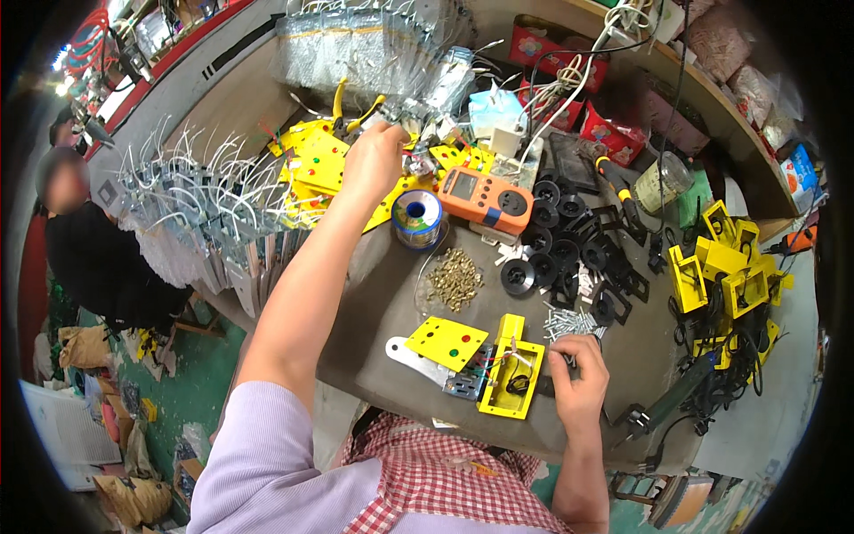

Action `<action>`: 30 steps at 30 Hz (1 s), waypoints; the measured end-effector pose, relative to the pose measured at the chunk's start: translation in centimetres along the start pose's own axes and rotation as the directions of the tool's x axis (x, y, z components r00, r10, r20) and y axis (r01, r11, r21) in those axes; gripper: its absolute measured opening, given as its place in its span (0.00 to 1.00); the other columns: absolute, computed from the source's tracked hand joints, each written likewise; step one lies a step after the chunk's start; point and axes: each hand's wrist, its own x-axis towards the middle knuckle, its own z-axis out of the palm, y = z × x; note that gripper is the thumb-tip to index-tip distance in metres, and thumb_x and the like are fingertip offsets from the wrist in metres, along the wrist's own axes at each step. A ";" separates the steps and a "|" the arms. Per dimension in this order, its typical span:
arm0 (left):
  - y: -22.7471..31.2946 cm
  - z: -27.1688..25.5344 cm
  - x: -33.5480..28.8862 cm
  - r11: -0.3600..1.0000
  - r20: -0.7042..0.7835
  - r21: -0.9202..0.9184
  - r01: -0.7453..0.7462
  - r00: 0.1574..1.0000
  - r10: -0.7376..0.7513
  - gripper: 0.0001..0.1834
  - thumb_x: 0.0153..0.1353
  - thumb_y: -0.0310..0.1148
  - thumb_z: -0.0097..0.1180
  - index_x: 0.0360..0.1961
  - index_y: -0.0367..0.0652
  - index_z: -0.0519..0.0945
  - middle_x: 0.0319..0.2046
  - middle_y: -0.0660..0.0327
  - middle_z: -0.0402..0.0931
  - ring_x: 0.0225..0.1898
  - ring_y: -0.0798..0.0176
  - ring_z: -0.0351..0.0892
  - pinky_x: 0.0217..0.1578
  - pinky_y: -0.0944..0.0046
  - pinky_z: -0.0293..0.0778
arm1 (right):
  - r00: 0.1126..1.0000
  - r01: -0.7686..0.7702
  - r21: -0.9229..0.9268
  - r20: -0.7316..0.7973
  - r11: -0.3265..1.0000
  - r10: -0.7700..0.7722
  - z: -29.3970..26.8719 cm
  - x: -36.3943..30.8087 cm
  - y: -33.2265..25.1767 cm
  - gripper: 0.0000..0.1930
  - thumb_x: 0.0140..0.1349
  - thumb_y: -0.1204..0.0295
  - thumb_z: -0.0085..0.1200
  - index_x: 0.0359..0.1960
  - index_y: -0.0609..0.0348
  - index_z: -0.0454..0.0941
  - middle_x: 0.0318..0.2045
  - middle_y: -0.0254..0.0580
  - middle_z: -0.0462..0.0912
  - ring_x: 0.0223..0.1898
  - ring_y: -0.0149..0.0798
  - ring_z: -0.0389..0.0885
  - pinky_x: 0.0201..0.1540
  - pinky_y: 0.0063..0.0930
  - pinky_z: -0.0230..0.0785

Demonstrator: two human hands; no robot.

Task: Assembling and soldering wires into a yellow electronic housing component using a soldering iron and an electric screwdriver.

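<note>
My left hand [375, 158] reaches to the far side of the bench, over yellow panels [318, 160] and beside pliers with yellow handles [339, 100]. Its fingers curl downward; what they hold, if anything, is hidden. My right hand [580, 384] is closed in a pinch just right of an open yellow box [513, 400], near a pile of screws [569, 322]. A small dark bit shows at its fingers, too unclear to name. Thin wires join the box to a yellow panel with red and green spots [447, 343], which lies over a metal plate [411, 358].
A solder spool [416, 219] and orange meter [487, 199] stand mid-bench, behind brass pieces [455, 279]. Black round parts [518, 277] lie to the right, yellow housings with cables [745, 289] farther right. Wired metal plates [240, 218] crowd the left. A person [111, 258] is beyond.
</note>
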 end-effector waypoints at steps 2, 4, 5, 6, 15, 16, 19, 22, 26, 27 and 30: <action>0.7 0.1 1.9 0.999 -0.110 -0.006 0.035 0.993 -0.036 0.06 0.57 0.27 0.54 0.33 0.43 0.82 0.36 0.54 0.77 0.39 0.47 0.78 0.40 0.53 0.73 | 0.998 -0.052 0.034 -0.019 0.998 0.052 -0.5 -0.4 -0.2 0.05 0.52 0.82 0.58 0.31 0.64 0.77 0.32 0.45 0.79 0.36 0.43 0.77 0.41 0.32 0.69; 0.0 0.6 3.3 0.991 -0.220 0.068 0.119 0.970 -0.101 0.06 0.54 0.28 0.57 0.34 0.44 0.80 0.36 0.53 0.76 0.38 0.46 0.77 0.39 0.52 0.73 | 0.999 -0.041 0.039 -0.033 0.998 0.042 -0.9 -0.4 -0.1 0.05 0.52 0.82 0.58 0.30 0.64 0.77 0.31 0.45 0.79 0.35 0.43 0.77 0.41 0.31 0.69; -0.7 0.8 3.3 0.981 -0.256 0.128 0.143 0.961 -0.107 0.08 0.53 0.28 0.58 0.36 0.45 0.79 0.37 0.53 0.75 0.40 0.46 0.76 0.41 0.52 0.73 | 0.998 -0.048 0.046 -0.041 0.998 0.049 -1.0 -0.5 -0.2 0.05 0.52 0.82 0.58 0.31 0.64 0.77 0.31 0.45 0.79 0.35 0.43 0.77 0.40 0.31 0.70; -1.7 1.3 3.3 0.968 -0.295 0.186 0.169 0.949 -0.109 0.11 0.51 0.28 0.59 0.38 0.46 0.79 0.39 0.52 0.74 0.42 0.46 0.76 0.42 0.52 0.73 | 0.997 -0.051 0.051 -0.052 0.997 0.054 -1.2 -0.5 -0.3 0.05 0.52 0.82 0.58 0.31 0.64 0.77 0.31 0.45 0.79 0.35 0.43 0.77 0.40 0.31 0.70; -3.0 3.1 1.8 0.951 -0.179 0.133 0.279 0.951 -0.253 0.14 0.51 0.32 0.64 0.39 0.46 0.78 0.44 0.51 0.71 0.43 0.44 0.75 0.45 0.51 0.72 | 0.994 -0.059 0.075 -0.092 0.995 0.066 -2.0 -0.9 -0.1 0.05 0.52 0.82 0.59 0.31 0.64 0.77 0.30 0.45 0.80 0.33 0.43 0.78 0.39 0.30 0.70; -3.2 3.2 2.0 0.940 -0.184 0.162 0.301 0.945 -0.271 0.15 0.50 0.33 0.65 0.40 0.46 0.78 0.46 0.51 0.70 0.44 0.44 0.74 0.46 0.51 0.72 | 0.995 -0.056 0.093 -0.079 0.994 0.064 -2.0 -0.8 -0.2 0.05 0.52 0.82 0.59 0.31 0.64 0.77 0.30 0.45 0.80 0.33 0.42 0.78 0.39 0.30 0.70; -3.7 3.2 1.7 0.941 -0.162 0.140 0.309 0.944 -0.286 0.17 0.49 0.33 0.66 0.40 0.45 0.77 0.49 0.49 0.69 0.46 0.43 0.74 0.47 0.50 0.72 | 0.996 -0.045 0.108 -0.074 0.993 0.054 -2.1 -1.0 -0.2 0.05 0.52 0.82 0.59 0.31 0.64 0.77 0.30 0.44 0.80 0.32 0.42 0.78 0.38 0.30 0.70; -2.2 3.2 0.7 0.948 -0.124 0.067 0.312 0.945 -0.303 0.18 0.48 0.31 0.67 0.41 0.44 0.77 0.53 0.49 0.68 0.49 0.43 0.74 0.49 0.50 0.72 | 0.993 -0.073 0.110 -0.090 0.991 0.083 -2.1 -1.5 0.4 0.05 0.52 0.82 0.59 0.31 0.64 0.77 0.30 0.44 0.80 0.32 0.41 0.78 0.38 0.29 0.70; -2.6 3.0 0.3 0.962 -0.108 0.070 0.262 0.961 -0.254 0.16 0.48 0.28 0.65 0.40 0.43 0.78 0.51 0.50 0.69 0.49 0.45 0.74 0.47 0.51 0.73 | 0.995 -0.083 0.120 -0.051 0.989 0.089 -2.0 -1.3 0.1 0.05 0.52 0.82 0.59 0.31 0.64 0.77 0.30 0.44 0.80 0.32 0.40 0.78 0.37 0.28 0.71; -2.3 2.9 0.2 0.967 -0.116 0.098 0.236 0.967 -0.225 0.16 0.48 0.28 0.65 0.40 0.43 0.78 0.49 0.50 0.69 0.48 0.46 0.74 0.47 0.51 0.73 | 0.995 -0.080 0.120 -0.051 0.990 0.087 -2.1 -1.3 0.1 0.05 0.52 0.82 0.59 0.31 0.64 0.77 0.30 0.44 0.80 0.32 0.40 0.78 0.37 0.28 0.71; -2.8 3.5 -0.6 0.971 -0.158 0.150 0.188 0.974 -0.164 0.16 0.47 0.27 0.65 0.38 0.42 0.78 0.43 0.51 0.71 0.45 0.46 0.74 0.44 0.52 0.73 | 0.995 -0.073 0.124 -0.059 0.990 0.081 -2.1 -1.4 0.3 0.05 0.52 0.82 0.59 0.31 0.64 0.77 0.29 0.44 0.80 0.32 0.40 0.79 0.37 0.29 0.71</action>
